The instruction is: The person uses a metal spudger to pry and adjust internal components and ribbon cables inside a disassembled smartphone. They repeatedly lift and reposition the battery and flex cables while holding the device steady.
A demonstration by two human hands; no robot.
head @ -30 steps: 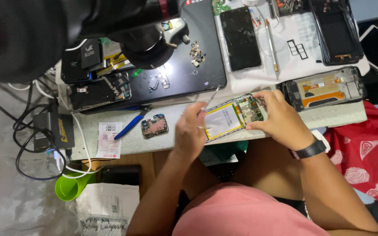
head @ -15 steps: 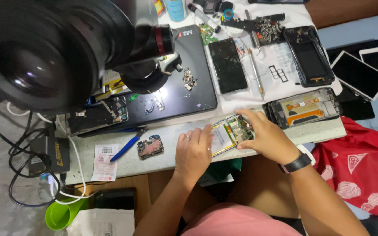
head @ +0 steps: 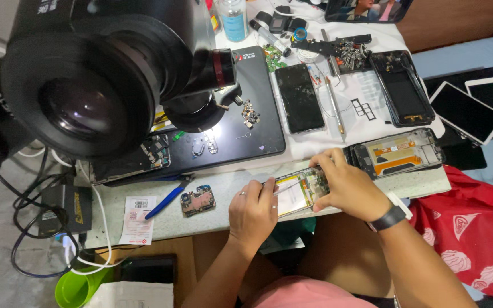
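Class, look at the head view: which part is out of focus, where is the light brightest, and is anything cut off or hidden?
Head view: the big black microscope looms soft and blocks the upper left; bright light pools on the dark mat beneath it; both hands, left hand and right hand, and the opened phone look sharp.

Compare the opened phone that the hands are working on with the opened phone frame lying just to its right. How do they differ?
The opened phone in the hands is gripped by the right hand and touched by the left hand; the phone frame lies untouched on the table. The held phone shows a pale yellowish battery area; the frame shows orange ribbon strips. Both lie open, insides up, near the table's front edge.
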